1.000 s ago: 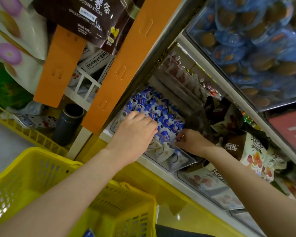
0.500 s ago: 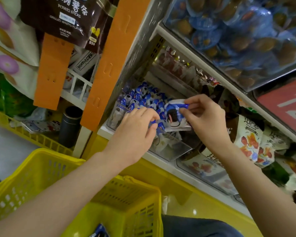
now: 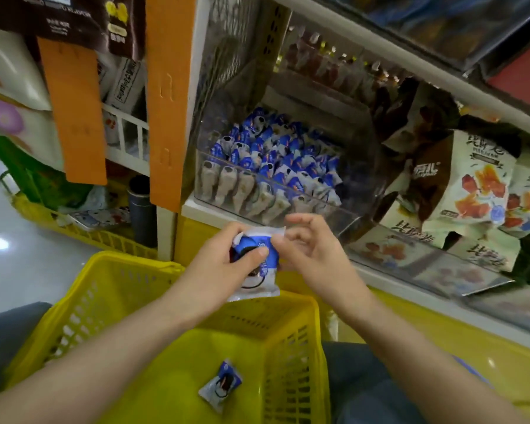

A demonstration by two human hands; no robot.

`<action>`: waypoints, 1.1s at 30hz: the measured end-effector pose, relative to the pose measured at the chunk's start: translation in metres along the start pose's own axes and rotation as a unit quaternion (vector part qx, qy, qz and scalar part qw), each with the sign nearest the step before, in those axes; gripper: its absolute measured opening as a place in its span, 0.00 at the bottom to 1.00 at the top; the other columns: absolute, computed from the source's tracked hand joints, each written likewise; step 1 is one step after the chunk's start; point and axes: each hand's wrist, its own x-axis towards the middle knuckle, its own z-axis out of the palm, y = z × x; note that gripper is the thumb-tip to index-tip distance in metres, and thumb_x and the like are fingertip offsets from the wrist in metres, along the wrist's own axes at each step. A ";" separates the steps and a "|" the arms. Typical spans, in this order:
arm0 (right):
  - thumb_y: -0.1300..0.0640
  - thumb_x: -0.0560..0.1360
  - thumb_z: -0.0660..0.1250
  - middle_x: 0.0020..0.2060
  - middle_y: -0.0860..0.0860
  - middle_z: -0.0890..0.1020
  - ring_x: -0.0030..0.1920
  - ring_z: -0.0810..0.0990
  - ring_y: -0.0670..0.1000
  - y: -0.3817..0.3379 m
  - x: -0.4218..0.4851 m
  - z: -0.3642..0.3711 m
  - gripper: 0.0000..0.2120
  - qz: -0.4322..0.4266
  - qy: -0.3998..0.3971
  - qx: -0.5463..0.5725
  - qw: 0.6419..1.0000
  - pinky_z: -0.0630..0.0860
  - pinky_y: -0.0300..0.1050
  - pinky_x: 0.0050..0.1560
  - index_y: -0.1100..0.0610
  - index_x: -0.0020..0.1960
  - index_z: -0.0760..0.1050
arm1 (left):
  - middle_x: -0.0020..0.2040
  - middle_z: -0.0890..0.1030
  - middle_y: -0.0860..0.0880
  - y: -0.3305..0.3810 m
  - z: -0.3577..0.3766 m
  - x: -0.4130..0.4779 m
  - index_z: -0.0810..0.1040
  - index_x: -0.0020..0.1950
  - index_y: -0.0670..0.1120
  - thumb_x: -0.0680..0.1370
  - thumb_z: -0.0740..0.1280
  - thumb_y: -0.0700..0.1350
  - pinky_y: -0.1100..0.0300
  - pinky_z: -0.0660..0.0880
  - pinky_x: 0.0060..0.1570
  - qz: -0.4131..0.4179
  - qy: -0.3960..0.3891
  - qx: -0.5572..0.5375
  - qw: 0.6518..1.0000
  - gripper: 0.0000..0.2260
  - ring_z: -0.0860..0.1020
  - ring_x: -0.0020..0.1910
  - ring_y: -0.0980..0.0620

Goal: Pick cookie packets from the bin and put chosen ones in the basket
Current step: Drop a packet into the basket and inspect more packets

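A clear plastic bin (image 3: 343,220) on the shelf holds several blue-and-white cookie packets (image 3: 276,160). My left hand (image 3: 218,267) grips one such cookie packet (image 3: 262,280) in front of the bin, above the far rim of the yellow basket (image 3: 285,347). Its thumb lies across the packet's front. My right hand (image 3: 312,252) is beside it, fingers loosely curled, fingertips at the packet's top right edge; whether they still pinch it is unclear. Another cookie packet (image 3: 221,385) lies on the basket floor.
Orange hanging strips (image 3: 169,96) and a dark cylinder (image 3: 141,206) stand left of the bin. Bags of snacks (image 3: 478,185) fill the shelf to the right. A second clear bin (image 3: 426,264) sits lower right. A yellow crate (image 3: 83,234) lies on the floor at left.
Both hands came out of the bin and down toward the basket. The packet lifted by my right hand is now in my left hand's grip.
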 end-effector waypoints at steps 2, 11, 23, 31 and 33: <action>0.59 0.75 0.64 0.41 0.51 0.79 0.37 0.80 0.40 0.011 0.004 0.004 0.05 0.034 -0.022 0.037 0.998 0.78 0.34 0.35 0.54 0.51 0.72 | 0.30 0.76 0.56 -0.012 0.000 0.000 0.70 0.42 0.48 0.75 0.67 0.39 0.71 0.66 0.27 -0.026 -0.005 0.031 0.999 0.07 0.71 0.25 0.65; 0.63 0.76 0.63 0.31 0.51 0.78 0.28 0.76 0.40 0.030 0.018 0.016 0.09 0.040 0.010 0.046 0.998 0.73 0.32 0.30 0.56 0.38 0.74 | 0.31 0.73 0.50 -0.025 0.006 0.009 0.71 0.38 0.42 0.78 0.61 0.44 0.67 0.66 0.30 -0.074 0.050 0.046 0.995 0.10 0.70 0.29 0.59; 0.59 0.73 0.68 0.36 0.56 0.82 0.34 0.82 0.49 0.038 0.014 0.020 0.06 0.017 0.030 0.008 0.999 0.81 0.46 0.37 0.51 0.40 0.73 | 0.47 0.82 0.46 -0.019 -0.001 0.003 0.74 0.51 0.45 0.72 0.70 0.46 0.60 0.76 0.45 -0.156 0.065 -0.020 0.985 0.11 0.81 0.45 0.53; 0.65 0.76 0.63 0.45 0.59 0.80 0.38 0.80 0.48 0.039 0.015 0.011 0.09 0.146 -0.043 0.086 0.985 0.79 0.38 0.37 0.61 0.56 0.69 | 0.46 0.83 0.46 -0.019 -0.012 0.002 0.76 0.55 0.42 0.73 0.69 0.39 0.68 0.77 0.36 -0.132 0.121 -0.024 0.983 0.11 0.80 0.41 0.55; 0.66 0.74 0.66 0.48 0.61 0.81 0.42 0.80 0.53 0.041 0.014 0.013 0.15 0.135 -0.118 -0.002 0.984 0.79 0.42 0.43 0.62 0.60 0.68 | 0.44 0.83 0.47 -0.021 -0.016 0.004 0.78 0.53 0.43 0.75 0.67 0.40 0.69 0.77 0.35 -0.113 0.130 0.003 0.985 0.07 0.80 0.39 0.56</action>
